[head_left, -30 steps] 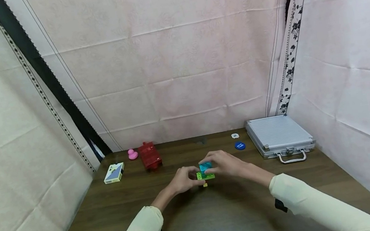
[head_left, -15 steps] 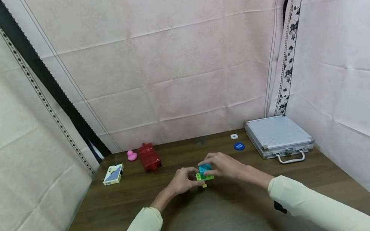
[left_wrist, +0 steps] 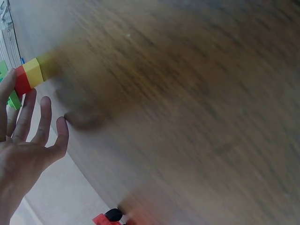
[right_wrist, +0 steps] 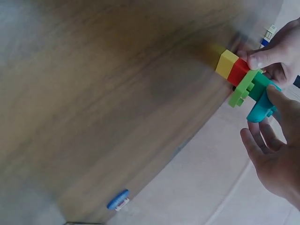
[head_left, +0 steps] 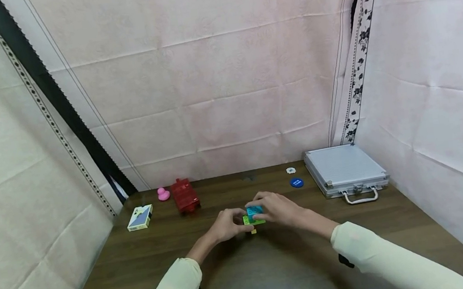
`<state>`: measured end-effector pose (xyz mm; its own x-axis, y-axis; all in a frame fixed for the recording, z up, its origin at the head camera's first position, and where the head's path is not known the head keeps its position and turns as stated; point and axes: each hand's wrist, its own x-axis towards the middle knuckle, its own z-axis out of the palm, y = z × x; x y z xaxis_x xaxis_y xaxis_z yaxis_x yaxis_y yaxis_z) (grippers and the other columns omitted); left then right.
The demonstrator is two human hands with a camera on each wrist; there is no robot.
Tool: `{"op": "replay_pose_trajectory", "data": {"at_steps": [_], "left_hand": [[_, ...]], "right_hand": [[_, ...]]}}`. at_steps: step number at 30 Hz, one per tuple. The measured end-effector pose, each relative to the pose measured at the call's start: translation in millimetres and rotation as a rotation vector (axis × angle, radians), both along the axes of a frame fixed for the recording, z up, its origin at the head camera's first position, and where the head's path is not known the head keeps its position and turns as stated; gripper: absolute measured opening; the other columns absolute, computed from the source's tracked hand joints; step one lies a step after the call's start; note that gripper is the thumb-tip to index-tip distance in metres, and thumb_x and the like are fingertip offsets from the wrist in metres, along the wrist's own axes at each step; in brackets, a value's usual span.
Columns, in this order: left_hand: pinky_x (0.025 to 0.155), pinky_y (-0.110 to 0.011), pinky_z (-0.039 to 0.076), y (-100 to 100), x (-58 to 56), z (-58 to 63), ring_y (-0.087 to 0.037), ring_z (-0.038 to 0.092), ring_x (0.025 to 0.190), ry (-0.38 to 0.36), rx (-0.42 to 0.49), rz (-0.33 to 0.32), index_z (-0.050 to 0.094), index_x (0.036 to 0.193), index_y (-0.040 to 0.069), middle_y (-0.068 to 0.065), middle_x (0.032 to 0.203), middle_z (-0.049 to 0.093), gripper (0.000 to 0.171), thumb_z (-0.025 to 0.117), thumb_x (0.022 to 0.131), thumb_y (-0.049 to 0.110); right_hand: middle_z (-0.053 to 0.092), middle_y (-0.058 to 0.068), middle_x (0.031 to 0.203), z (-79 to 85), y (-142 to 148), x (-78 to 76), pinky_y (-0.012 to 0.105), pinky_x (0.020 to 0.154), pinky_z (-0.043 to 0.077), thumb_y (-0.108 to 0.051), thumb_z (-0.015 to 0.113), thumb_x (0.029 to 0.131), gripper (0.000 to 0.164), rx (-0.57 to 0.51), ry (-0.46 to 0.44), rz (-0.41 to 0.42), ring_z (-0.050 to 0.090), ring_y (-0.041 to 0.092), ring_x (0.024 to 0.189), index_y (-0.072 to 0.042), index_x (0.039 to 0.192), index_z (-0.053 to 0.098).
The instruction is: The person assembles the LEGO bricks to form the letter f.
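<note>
A stack of toy building blocks stands upright on the table between both hands. From the bottom it runs yellow block (right_wrist: 226, 64), red block (right_wrist: 238, 71), light green plate (right_wrist: 242, 90), green block (right_wrist: 259, 86) and a rounded teal block (right_wrist: 260, 108) on top. My left hand (head_left: 225, 226) pinches the lower part by the red block, thumb in front; its other fingers are spread in the left wrist view. On the right, my right hand (head_left: 279, 207) grips the teal block between thumb and fingers. Fingers partly hide the stack in the head view.
Behind to the left lie a card box (head_left: 140, 217), a pink duck (head_left: 163, 194) and a red boxy thing (head_left: 185, 195). A blue disc (head_left: 296, 183), a white token (head_left: 291, 170) and a silver case (head_left: 346, 170) stand back right. Cloth walls (head_left: 226, 93) enclose the table.
The head view has shifted slightly, so everything sits a little further left. Both hands keep their hold on the stack, with hardly any visible movement.
</note>
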<state>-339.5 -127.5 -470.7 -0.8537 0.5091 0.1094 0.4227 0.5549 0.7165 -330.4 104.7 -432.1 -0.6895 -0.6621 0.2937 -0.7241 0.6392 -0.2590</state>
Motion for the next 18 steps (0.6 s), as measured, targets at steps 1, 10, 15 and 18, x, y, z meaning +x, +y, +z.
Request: {"op": "replay_pose_trajectory", "data": {"at_steps": [1, 10, 15, 18], "left_hand": [[0.082, -0.035, 0.059, 0, -0.3, 0.2, -0.016, 0.07, 0.097, 0.005, 0.001, -0.003, 0.073, 0.12, 0.01, 0.0, 0.105, 0.074, 0.035, 0.083, 0.092, 0.026], [0.081, -0.035, 0.059, 0, -0.5, 0.0, -0.017, 0.07, 0.098, 0.011, -0.001, -0.01, 0.072, 0.121, 0.009, -0.001, 0.106, 0.074, 0.035, 0.082, 0.093, 0.027], [0.08, -0.034, 0.059, 0, -0.6, 0.3, -0.017, 0.07, 0.099, 0.01, -0.012, -0.006, 0.072, 0.122, 0.009, -0.001, 0.107, 0.074, 0.036, 0.081, 0.093, 0.027], [0.081, -0.034, 0.059, 1, -0.2, -0.5, -0.018, 0.07, 0.099, 0.015, -0.017, -0.006, 0.071, 0.123, 0.008, -0.001, 0.108, 0.074, 0.036, 0.08, 0.094, 0.028]], "right_hand": [[0.066, 0.007, 0.123, -0.6, 0, 0.2, 0.024, 0.075, 0.056, -0.03, 0.075, 0.098, 0.041, 0.0, 0.001, -0.003, 0.066, 0.017, 0.1, -0.015, 0.136, 0.07], [0.06, 0.005, 0.133, -10.7, 7, 2.8, 0.026, 0.078, 0.054, -0.026, 0.069, 0.103, 0.047, -0.082, -0.085, 0.016, 0.063, 0.015, 0.098, -0.02, 0.148, 0.059], [0.055, 0.01, 0.14, -18.0, 12, 4.3, 0.029, 0.081, 0.052, -0.022, 0.062, 0.107, 0.053, -0.125, -0.152, 0.02, 0.06, 0.015, 0.1, -0.023, 0.157, 0.047], [0.055, 0.01, 0.138, -23.0, 13, 4.4, 0.028, 0.078, 0.052, -0.021, 0.058, 0.109, 0.054, -0.15, -0.182, 0.036, 0.057, 0.013, 0.096, -0.025, 0.161, 0.041]]}}
